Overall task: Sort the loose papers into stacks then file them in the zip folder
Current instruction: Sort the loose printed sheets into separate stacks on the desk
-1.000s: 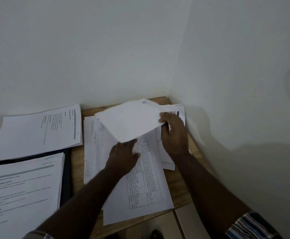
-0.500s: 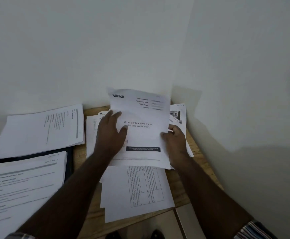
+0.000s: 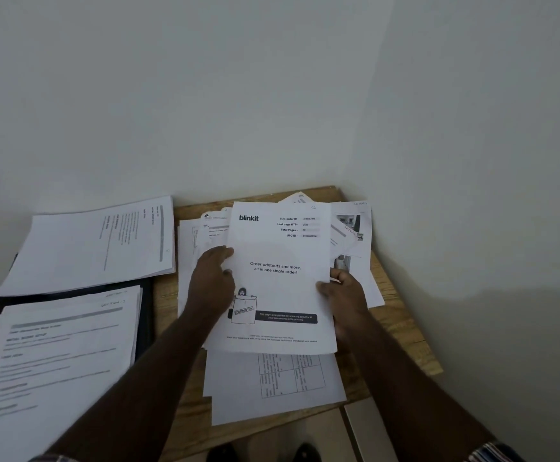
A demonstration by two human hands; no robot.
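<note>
Blinkit sheet (image 3: 278, 278) lifted above loose papers (image 3: 272, 388).

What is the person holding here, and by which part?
The blinkit cover sheet, held by its side edges: the left hand grips the left edge about midway, and the right hand pinches the right edge lower down.

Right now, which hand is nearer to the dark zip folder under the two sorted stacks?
Left. The left hand holds the blinkit sheet's left edge, beside the zip folder. The right hand grips the sheet's opposite edge, farther away.
</note>
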